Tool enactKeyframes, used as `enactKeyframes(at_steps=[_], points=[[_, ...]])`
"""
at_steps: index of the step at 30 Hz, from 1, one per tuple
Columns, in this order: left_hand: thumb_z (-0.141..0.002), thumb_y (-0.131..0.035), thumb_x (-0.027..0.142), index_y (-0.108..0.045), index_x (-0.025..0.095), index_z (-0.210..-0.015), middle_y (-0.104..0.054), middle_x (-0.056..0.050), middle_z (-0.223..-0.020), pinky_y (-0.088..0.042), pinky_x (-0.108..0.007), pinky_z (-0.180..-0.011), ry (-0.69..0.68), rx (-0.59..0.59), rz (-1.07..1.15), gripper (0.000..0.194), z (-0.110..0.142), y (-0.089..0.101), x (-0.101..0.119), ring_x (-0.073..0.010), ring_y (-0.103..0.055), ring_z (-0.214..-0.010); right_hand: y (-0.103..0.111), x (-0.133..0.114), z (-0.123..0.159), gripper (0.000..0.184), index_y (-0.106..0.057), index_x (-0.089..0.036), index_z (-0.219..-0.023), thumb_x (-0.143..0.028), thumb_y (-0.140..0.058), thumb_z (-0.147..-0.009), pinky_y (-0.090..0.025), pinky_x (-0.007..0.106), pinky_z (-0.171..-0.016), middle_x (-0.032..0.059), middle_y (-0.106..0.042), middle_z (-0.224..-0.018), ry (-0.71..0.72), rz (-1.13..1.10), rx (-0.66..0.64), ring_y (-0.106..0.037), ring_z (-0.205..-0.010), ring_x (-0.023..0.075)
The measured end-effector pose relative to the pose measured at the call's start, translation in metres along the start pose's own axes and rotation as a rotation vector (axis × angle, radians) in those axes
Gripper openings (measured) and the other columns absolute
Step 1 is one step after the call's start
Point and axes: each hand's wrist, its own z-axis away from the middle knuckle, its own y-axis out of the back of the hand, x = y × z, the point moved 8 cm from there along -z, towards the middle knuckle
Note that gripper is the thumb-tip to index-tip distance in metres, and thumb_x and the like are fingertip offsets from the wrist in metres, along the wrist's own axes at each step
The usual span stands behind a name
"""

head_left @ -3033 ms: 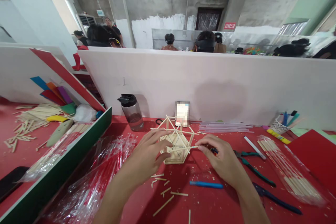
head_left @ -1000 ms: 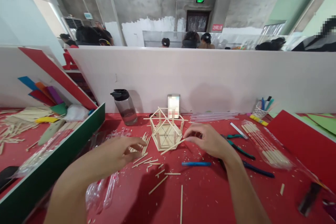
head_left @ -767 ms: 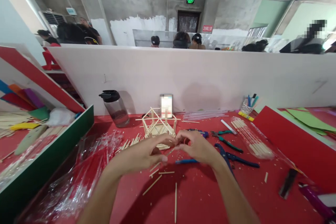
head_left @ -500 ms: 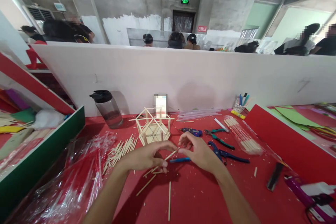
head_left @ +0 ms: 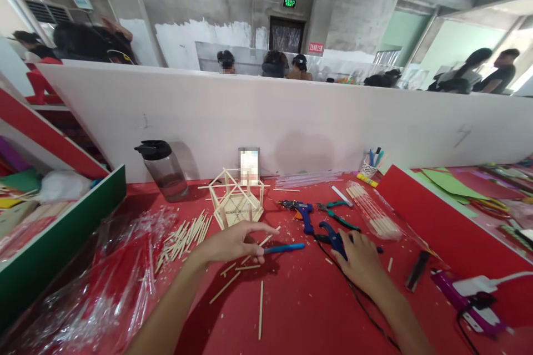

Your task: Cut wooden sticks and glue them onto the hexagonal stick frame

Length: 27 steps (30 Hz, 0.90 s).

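Nearest, a loose stick (head_left: 261, 310) lies on the red counter (head_left: 303, 316), on the near side of the left grip (head_left: 233, 241); clear plastic wrapping (head_left: 108, 266) spreads well to its left. A black cable (head_left: 358, 291) runs below the right grip (head_left: 361, 258), with a purple power strip (head_left: 442, 284) to that grip's right.

The left grip has thumb and forefinger spread, a thin stick (head_left: 265, 240) showing between them; I cannot tell whether it is pinched. A blue pen (head_left: 287, 247) points away from the left thumb toward the right grip. The right grip's fingers curve over a dark blue cutter (head_left: 332, 234); whether they are closed on it I cannot tell.

Left of the left grip lies a pile of short sticks (head_left: 189, 236). Just beyond that grip stands the stick frame (head_left: 241, 209), its front edge partly hidden by the hand. A blue glue gun (head_left: 306, 216) and green-handled pliers (head_left: 342, 219) lie beyond the right grip. Farther off, beyond the left grip, a bottle (head_left: 165, 175) stands before a white partition (head_left: 208, 111).
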Motion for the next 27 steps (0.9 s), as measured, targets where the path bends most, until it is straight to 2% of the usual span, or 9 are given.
enactKeyframes(at_steps=[3,7,9,13,17,22,27], points=[[-0.088,-0.066,0.035,-0.057,0.024,-0.137,-0.076,-0.007,-0.090,-0.049,-0.027,-0.068,-0.012,0.002,-0.011,0.050,0.001,0.001,0.001,-0.0214,-0.073,-0.085,0.006,0.001,-0.003,0.037,-0.062,-0.008,-0.124,-0.026,-0.049,-0.093,-0.047,0.049,-0.084,0.0241,-0.063,-0.109,0.028,-0.005,-0.005,-0.062,-0.100,0.0396],[-0.090,-0.065,0.033,-0.055,0.026,-0.139,-0.077,-0.007,-0.087,-0.053,-0.029,-0.070,-0.045,0.014,0.044,0.051,0.004,0.002,0.007,-0.0209,-0.073,-0.084,0.034,-0.010,-0.001,0.042,-0.055,-0.010,-0.132,-0.032,-0.037,-0.100,-0.050,0.046,-0.087,0.0221,-0.060,-0.118,0.088,-0.270,-0.029,-0.064,-0.106,0.0348],[-0.089,-0.066,0.032,-0.054,0.026,-0.140,-0.077,-0.007,-0.085,-0.054,-0.030,-0.070,-0.060,0.021,0.075,0.053,0.005,0.002,0.010,-0.0206,-0.073,-0.082,0.050,-0.028,0.003,0.045,-0.052,-0.014,-0.135,-0.038,-0.031,-0.103,-0.049,0.045,-0.093,0.0200,-0.059,-0.127,0.163,-0.442,-0.099,-0.063,-0.113,0.0313],[-0.088,-0.068,0.032,-0.055,0.028,-0.139,-0.077,-0.007,-0.090,-0.054,-0.030,-0.070,-0.081,0.014,0.087,0.053,0.006,0.001,0.015,-0.0207,-0.073,-0.082,0.074,-0.076,0.007,0.048,-0.053,-0.017,-0.138,-0.044,-0.037,-0.102,-0.041,0.044,-0.109,0.0156,-0.057,-0.140,0.334,-0.653,-0.299,-0.054,-0.130,0.0280],[-0.087,-0.066,0.026,-0.057,0.029,-0.138,-0.076,-0.006,-0.090,-0.055,-0.030,-0.069,-0.046,0.001,0.065,0.052,0.012,0.004,0.014,-0.0207,-0.073,-0.080,0.081,-0.107,0.002,0.050,-0.055,-0.016,-0.138,-0.045,-0.040,-0.100,-0.042,0.046,-0.108,0.0151,-0.060,-0.140,0.402,-0.734,-0.406,-0.056,-0.128,0.0296],[-0.083,-0.061,0.016,-0.059,0.030,-0.136,-0.073,-0.001,-0.075,-0.053,-0.028,-0.065,0.039,-0.011,0.025,0.055,0.023,0.008,0.017,-0.0176,-0.070,-0.070,0.085,-0.126,-0.007,0.042,-0.063,-0.021,-0.130,-0.042,-0.042,-0.100,-0.047,0.042,-0.101,0.0115,-0.068,-0.130,0.485,-0.808,-0.393,-0.063,-0.118,0.0277],[-0.080,-0.060,0.013,-0.060,0.029,-0.134,-0.072,-0.002,-0.079,-0.055,-0.031,-0.067,0.050,-0.041,0.045,0.057,0.020,0.007,0.007,-0.0191,-0.070,-0.074,0.085,-0.138,-0.012,0.039,-0.067,-0.021,-0.124,-0.041,-0.043,-0.101,-0.051,0.035,-0.091,0.0099,-0.072,-0.122,0.524,-0.840,-0.386,-0.067,-0.108,0.0255]])
